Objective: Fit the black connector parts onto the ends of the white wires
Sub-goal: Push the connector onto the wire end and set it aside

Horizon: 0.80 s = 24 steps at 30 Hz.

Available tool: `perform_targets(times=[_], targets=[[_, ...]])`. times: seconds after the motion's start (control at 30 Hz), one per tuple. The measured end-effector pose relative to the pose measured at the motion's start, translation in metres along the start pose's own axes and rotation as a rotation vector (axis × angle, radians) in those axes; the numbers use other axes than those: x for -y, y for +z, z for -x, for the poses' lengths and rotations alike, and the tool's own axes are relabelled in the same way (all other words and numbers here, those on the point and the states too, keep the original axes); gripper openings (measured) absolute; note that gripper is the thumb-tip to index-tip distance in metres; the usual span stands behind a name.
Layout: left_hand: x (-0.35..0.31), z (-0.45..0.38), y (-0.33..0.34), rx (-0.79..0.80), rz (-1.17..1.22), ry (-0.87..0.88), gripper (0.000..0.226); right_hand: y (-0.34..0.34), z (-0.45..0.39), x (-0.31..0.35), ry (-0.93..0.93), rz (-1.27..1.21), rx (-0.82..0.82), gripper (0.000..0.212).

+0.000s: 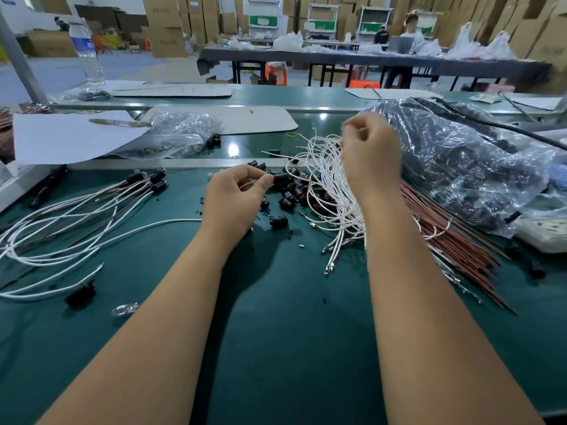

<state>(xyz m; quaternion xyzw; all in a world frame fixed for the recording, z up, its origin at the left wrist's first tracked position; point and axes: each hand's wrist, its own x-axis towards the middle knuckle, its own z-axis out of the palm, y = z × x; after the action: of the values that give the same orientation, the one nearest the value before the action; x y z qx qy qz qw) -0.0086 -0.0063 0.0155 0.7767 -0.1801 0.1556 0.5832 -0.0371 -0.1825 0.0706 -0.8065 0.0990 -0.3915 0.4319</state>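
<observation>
1. I've got the green table filling the view, both forearms reaching in from its near edge.
2. Big clear bag of black parts slumps along the right side, toward the far edge.
3. Finished wires with black caps fan out at the left edge, their capped ends pointing to the far side.
4. Loose white wires bunch right of center, a brown wire bundle just beside them on the right.
5. My right hand is lifted over that bunch, fingers curled tight; thin white strands run up to it, so it's pinching wire, though which strand I can't tell.
6. My left hand sits mid-table, thumb and forefinger pinching a black connector.
7. More black connectors are scattered just beyond and right of the left hand.
</observation>
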Motion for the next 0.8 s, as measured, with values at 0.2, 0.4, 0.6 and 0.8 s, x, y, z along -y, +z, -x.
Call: perform_targets(times=[0.2,0.4,0.6,0.8], targets=[[0.003,-0.001,0.002,0.070,-0.138,0.036,0.011,-0.046,-0.020,-0.043,0.379,0.278,-0.024,0.031],[0.002,0.005,0.005,0.109,-0.357,0.117,0.014,-0.054,0.001,-0.068,0.597,0.817,0.006,0.038],[0.002,0.004,0.007,0.128,-0.474,0.168,0.012,-0.050,0.002,-0.073,0.555,0.836,-0.045,0.027],[0.002,0.003,0.006,0.141,-0.460,0.163,0.012,-0.051,0.006,-0.072,0.544,0.855,-0.061,0.031]])
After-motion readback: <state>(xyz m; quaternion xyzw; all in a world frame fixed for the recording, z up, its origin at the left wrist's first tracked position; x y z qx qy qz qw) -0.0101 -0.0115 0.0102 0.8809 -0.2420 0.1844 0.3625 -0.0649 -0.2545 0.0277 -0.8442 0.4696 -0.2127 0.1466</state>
